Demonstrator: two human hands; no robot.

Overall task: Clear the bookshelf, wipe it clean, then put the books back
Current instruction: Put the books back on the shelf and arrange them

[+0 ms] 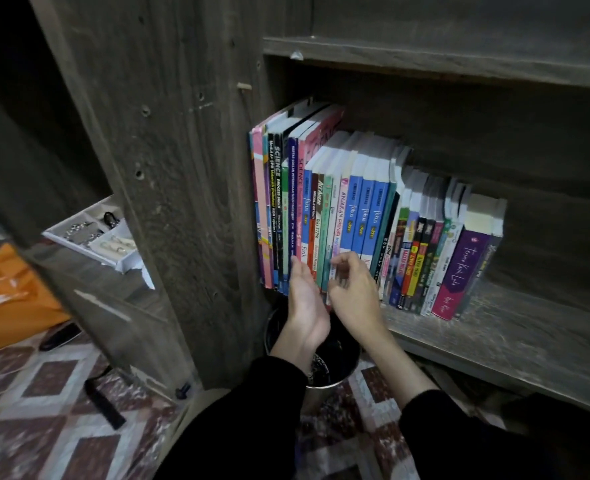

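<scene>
Left hand flat on book spines | right hand curled at "ANJAKAN PRIMA", grip unclear

A row of books stood upright on a dark wooden bookshelf. The left hand lay with straight fingers against the lower spines; the right hand, fingers curled, was just beside it at the spines, blurred. A metal bin stood below

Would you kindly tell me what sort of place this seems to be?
Most likely a room in a home, perhaps a bedroom or study: a dark wooden bookshelf holds school books, a white tray of jewellery sits on a ledge beside it, and a patterned mat covers the floor.
</scene>
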